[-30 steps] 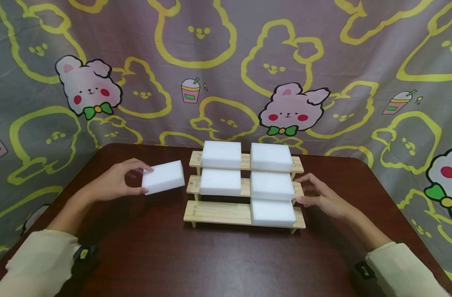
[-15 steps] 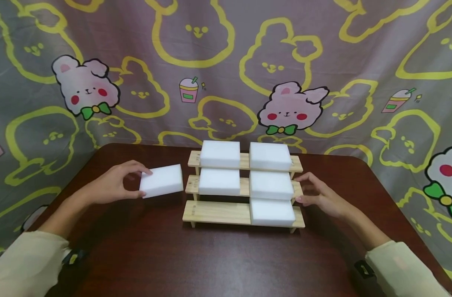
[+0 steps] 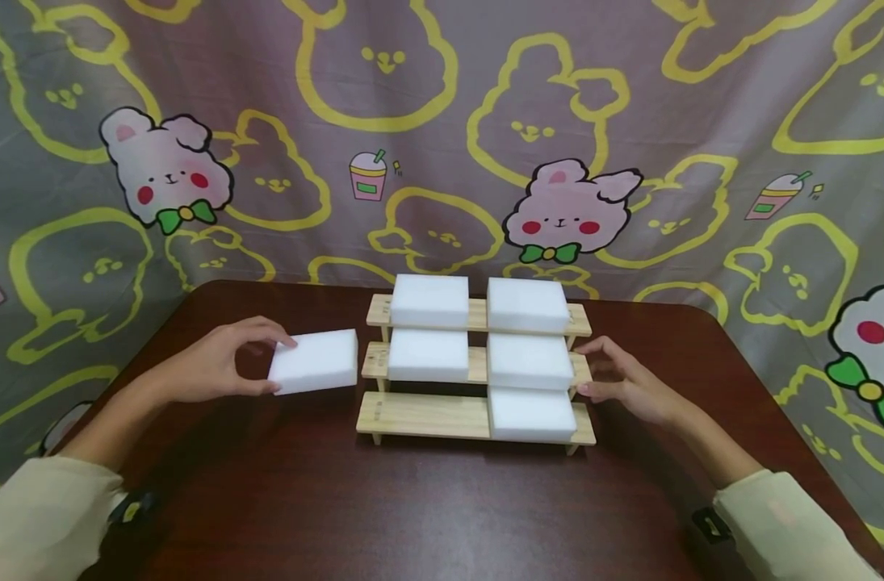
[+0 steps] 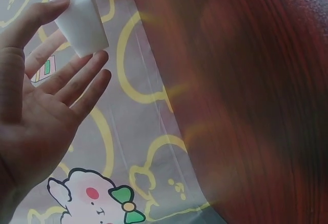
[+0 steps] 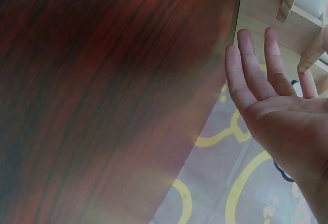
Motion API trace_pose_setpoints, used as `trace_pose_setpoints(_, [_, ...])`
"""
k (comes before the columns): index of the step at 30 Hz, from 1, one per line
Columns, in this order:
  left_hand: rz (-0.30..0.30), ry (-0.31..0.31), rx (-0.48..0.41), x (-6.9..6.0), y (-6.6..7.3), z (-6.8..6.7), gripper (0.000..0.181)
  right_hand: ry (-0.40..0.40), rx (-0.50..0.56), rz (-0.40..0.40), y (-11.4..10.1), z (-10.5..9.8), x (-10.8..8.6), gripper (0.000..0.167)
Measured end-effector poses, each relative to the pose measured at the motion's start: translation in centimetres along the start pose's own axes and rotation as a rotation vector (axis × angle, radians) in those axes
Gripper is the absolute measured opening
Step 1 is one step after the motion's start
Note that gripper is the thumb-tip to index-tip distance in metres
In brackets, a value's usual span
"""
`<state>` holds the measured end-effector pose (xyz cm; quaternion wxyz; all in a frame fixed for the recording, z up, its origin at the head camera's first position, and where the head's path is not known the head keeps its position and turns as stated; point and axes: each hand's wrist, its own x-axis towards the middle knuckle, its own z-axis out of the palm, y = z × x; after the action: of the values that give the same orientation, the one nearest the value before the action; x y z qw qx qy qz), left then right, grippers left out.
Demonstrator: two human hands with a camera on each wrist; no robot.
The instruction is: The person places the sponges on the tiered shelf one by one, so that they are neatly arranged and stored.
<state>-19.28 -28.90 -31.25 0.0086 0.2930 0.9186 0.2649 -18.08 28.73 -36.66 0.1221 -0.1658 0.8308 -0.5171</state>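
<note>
My left hand [image 3: 224, 359] pinches the left end of a white foam block [image 3: 314, 361], thumb on one side and fingers on the other. It is slightly tilted, left of a three-tier wooden display rack [image 3: 420, 415]. In the left wrist view the same block [image 4: 84, 21] sits between thumb and fingertips, the lower fingers extended. At the rack's right end, my right hand [image 3: 634, 391] holds the middle tier between thumb and index finger. The right wrist view shows that hand [image 5: 287, 111] with its other fingers loosely extended; the thumb is mostly cut off.
White foam blocks stand on the rack: two on the top tier, two on the middle, and one [image 3: 532, 413] at the bottom right. The bottom tier's left part is bare wood. A dark brown table [image 3: 427, 516] lies beneath, with a patterned curtain [image 3: 427, 145] behind.
My left hand has come slightly lower and nearer with the foam block, which has turned more level. My right hand keeps its place at the rack, and the other blocks have not moved.
</note>
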Motion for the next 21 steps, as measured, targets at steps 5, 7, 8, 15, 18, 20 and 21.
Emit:
trace_pose_setpoints(5, [0.020,-0.026,-0.018,-0.5,0.2,-0.3,0.053,0.002,-0.005,0.000,-0.1,0.0,-0.1,0.047])
trace_pose_setpoints(7, [0.015,-0.038,-0.025,-0.7,0.2,-0.4,0.053,0.002,-0.007,-0.001,-0.1,0.0,-0.1,0.047])
trace_pose_setpoints(8, [0.013,-0.046,-0.029,-0.8,0.2,-0.4,0.053,0.003,-0.008,-0.001,-0.2,0.0,-0.1,0.047])
trace_pose_setpoints(15, [0.033,-0.086,-0.088,-1.2,0.6,-0.6,0.052,0.005,-0.011,0.004,-0.2,0.0,-0.1,0.048])
trace_pose_setpoints(18, [0.038,-0.105,-0.100,-1.2,1.0,-0.6,0.051,0.003,-0.010,0.005,-0.2,0.0,-0.1,0.048])
trace_pose_setpoints(20, [0.046,-0.121,-0.113,-1.2,1.4,-0.7,0.050,0.002,-0.008,0.004,-0.2,0.0,-0.1,0.048])
trace_pose_setpoints(21, [0.047,-0.130,-0.118,-1.1,1.6,-0.7,0.049,0.002,-0.008,0.003,-0.2,0.0,-0.1,0.048])
